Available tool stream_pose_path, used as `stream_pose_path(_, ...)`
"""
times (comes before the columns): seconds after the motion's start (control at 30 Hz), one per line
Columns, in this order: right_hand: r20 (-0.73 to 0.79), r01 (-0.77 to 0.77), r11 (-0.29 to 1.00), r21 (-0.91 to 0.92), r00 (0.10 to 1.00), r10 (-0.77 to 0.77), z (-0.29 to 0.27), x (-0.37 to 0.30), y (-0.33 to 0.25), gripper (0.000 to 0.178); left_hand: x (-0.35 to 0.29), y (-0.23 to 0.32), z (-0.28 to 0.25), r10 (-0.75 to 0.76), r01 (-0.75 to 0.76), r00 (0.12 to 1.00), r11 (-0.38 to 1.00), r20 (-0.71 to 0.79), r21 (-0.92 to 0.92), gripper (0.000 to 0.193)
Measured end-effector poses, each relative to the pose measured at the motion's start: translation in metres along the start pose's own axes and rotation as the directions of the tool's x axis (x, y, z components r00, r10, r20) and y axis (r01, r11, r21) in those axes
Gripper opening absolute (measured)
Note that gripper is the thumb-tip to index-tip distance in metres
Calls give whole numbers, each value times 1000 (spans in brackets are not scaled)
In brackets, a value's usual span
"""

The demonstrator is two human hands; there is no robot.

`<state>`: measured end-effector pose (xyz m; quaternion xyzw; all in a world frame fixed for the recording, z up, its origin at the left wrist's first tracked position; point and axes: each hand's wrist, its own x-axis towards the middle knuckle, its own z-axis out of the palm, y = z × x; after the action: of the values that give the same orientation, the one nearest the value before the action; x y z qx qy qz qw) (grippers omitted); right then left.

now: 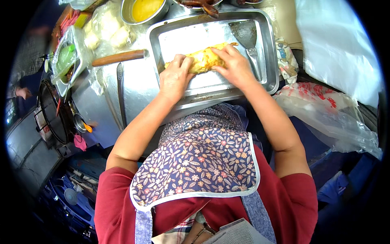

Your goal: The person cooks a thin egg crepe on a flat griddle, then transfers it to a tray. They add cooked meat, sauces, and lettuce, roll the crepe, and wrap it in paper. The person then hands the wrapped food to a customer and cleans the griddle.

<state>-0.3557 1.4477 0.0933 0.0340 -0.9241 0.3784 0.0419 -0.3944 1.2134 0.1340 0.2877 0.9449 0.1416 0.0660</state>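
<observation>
A yellow rolled egg pancake (202,61) lies across the metal tray (162,25), with a darker bit poking out at its right end. My left hand (175,76) grips the left part of the roll, its fingers curled over the top. At the other end, my right hand (236,67) closes round the roll with thumb and fingers. To the right of that hand, a wide-bladed metal scraper (243,34) rests in the tray, its handle pointing towards me.
Left of the tray are a wooden rolling pin (119,57) and metal tongs (120,95). Dough balls under plastic (111,30) and a bowl of yellow liquid (144,9) stand farther back. Clear plastic bags (325,110) lie at right. A white basket (81,67) sits far left.
</observation>
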Motion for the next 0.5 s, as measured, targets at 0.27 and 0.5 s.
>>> stream_pose_path(0.27,-143,27,939,-342,987,-80,-11,21,45,23,8,12,-17,112,-116,986,993,-124,-23,77)
stream_pose_path(0.5,-66,-227,971,-80,973,222,-15,-8,38,12,41,-5,-12,-7,3,990,1000,144,28,103)
